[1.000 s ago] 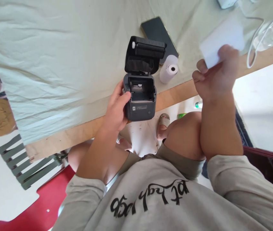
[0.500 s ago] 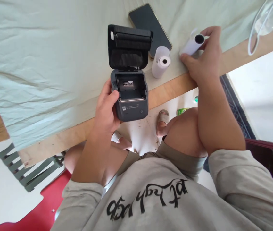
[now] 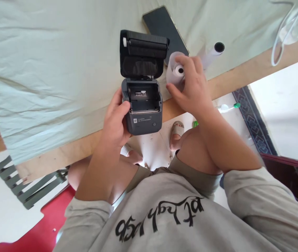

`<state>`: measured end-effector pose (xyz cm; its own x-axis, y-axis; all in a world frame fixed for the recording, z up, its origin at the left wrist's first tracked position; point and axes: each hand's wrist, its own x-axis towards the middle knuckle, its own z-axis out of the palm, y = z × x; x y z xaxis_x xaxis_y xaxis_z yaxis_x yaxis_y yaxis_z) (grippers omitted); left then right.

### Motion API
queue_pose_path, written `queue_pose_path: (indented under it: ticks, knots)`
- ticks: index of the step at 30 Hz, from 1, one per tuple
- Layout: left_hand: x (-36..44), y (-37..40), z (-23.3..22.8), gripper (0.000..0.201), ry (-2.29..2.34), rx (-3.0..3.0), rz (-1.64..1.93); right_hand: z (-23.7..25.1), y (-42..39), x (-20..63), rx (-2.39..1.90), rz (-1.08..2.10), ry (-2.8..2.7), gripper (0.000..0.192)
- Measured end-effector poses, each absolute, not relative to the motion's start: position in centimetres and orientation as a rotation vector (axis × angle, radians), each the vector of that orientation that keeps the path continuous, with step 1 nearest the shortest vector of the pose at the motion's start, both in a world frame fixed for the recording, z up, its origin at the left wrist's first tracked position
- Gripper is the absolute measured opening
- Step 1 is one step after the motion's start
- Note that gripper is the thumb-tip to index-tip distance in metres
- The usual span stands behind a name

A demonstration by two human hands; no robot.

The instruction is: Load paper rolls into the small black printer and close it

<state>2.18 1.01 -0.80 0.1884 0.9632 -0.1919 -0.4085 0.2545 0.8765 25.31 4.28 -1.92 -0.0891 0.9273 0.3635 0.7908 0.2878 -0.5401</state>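
Observation:
A small dark grey label printer [image 3: 143, 122] rests in my left hand [image 3: 116, 120], which grips its left side with the thumb on the edge. The printer's lid [image 3: 142, 52] stands raised, and its paper bay is bare inside. My right hand [image 3: 192, 82] reaches around a white paper roll [image 3: 174, 74] with a loose outer turn. The thumb is by the roll's near side and the fingers by its far right, spread apart. Firm contact is hard to tell. A longer white roll with a dark core [image 3: 212, 56] lies just beyond the right hand.
A dark phone [image 3: 164, 29] lies behind the printer lid on the pale green tablecloth [image 3: 59, 63]. The table's wooden edge [image 3: 233, 73] runs in front of me. A clear plastic item with a white cord [image 3: 282, 42] is at the far right. A red chair [image 3: 46, 217] is below left.
My right hand has let go of the longer dark-cored roll and moved left to the smaller paper roll. The left hand still holds the printer in about the same place.

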Motion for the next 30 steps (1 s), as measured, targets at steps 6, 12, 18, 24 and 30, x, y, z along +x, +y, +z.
queue_pose_path:
  ticks: [6,12,18,24,30]
  knots:
    - [2.1,1.0,-1.1,0.028,0.858,0.798,1.118,-1.5,4.6,25.5,-1.487,0.549,-1.713,0.044]
    - [2.1,1.1,-1.4,0.033,0.842,0.772,1.111,-0.9,3.9,25.6,-1.161,1.360,-0.832,0.051]
    - [1.9,1.2,-1.5,0.033,0.845,0.803,1.075,-0.1,3.2,25.2,-1.072,1.556,-0.756,0.052]
    - [1.9,1.1,-1.2,0.031,0.811,0.777,1.066,0.1,3.1,25.0,-1.099,1.633,-0.606,0.038]
    - [1.9,1.0,-0.6,0.032,0.838,0.781,1.034,0.2,2.7,24.4,-1.088,1.546,-0.703,0.044]
